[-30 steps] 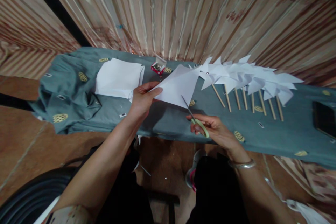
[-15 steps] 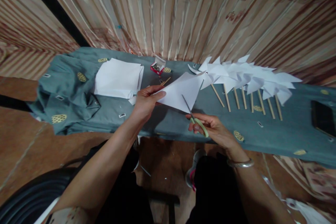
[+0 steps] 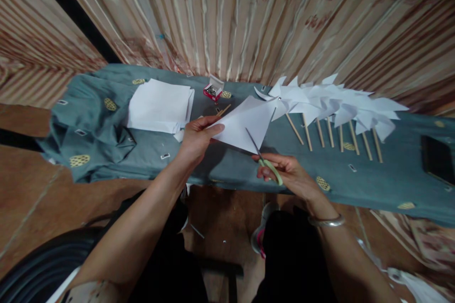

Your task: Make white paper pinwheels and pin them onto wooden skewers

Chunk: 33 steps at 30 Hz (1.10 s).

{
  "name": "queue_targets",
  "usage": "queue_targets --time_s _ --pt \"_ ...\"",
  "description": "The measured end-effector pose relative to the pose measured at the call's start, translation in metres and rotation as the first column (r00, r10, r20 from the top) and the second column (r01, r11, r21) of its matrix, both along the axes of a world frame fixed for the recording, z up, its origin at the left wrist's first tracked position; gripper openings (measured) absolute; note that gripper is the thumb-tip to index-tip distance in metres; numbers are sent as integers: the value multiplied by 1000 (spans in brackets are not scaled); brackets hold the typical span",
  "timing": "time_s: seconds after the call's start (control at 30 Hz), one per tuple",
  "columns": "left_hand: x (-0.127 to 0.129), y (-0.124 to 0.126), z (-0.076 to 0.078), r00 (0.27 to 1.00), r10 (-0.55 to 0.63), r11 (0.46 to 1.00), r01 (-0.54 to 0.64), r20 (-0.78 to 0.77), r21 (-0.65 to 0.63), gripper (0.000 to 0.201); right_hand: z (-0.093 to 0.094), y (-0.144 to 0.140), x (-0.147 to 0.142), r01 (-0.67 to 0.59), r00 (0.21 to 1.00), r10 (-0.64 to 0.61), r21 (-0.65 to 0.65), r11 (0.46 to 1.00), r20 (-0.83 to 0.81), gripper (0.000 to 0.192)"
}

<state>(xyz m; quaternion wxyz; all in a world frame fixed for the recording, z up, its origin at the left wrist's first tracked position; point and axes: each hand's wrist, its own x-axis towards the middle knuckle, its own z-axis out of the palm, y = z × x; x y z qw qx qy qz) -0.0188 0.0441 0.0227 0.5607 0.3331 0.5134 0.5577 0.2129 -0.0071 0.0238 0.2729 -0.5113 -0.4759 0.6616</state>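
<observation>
My left hand (image 3: 199, 136) pinches one corner of a white sheet of paper (image 3: 241, 120), thumb on top, holding it out over the cloth. A slit shows near the sheet's far right corner. In my right hand (image 3: 284, 170) is a pair of scissors (image 3: 270, 170) with pale green handles, my fingers through the loops. Their blades lie across the sheet's near right corner, pointing up and left; the lower blade is hidden by the paper. Beyond the sheet, white paper pinwheels (image 3: 337, 104) on wooden sticks lie overlapping in a row.
A stack of white paper (image 3: 159, 106) lies on the left of the grey-green cloth (image 3: 206, 165). Behind my left hand are a small red box of metal pins (image 3: 213, 91) and a few wooden sticks (image 3: 224, 110). A dark phone (image 3: 437, 158) rests at the right end.
Almost nothing differs. The paper and scissors have shifted by only a tiny amount, and both hands keep their hold.
</observation>
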Motion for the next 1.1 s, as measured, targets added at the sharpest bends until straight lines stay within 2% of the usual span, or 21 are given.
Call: queue_targets --time_s 0.3,0.5,0.83,1.1 --pt "5 -3 -1 998 -52 998 52 22 -39 28 1 0 -3 -20 999 18 50 999 28 52" --pt "4 -4 0 999 -52 998 52 6 -38 28 2 0 -4 -9 1000 9 39 999 13 56" --pt "6 -4 -5 992 -126 990 128 28 -60 29 0 0 -2 -22 999 20 60 998 42 52" --pt "7 -6 -4 992 -123 990 125 31 -63 29 0 0 -3 -17 1000 17 55 998 13 54"
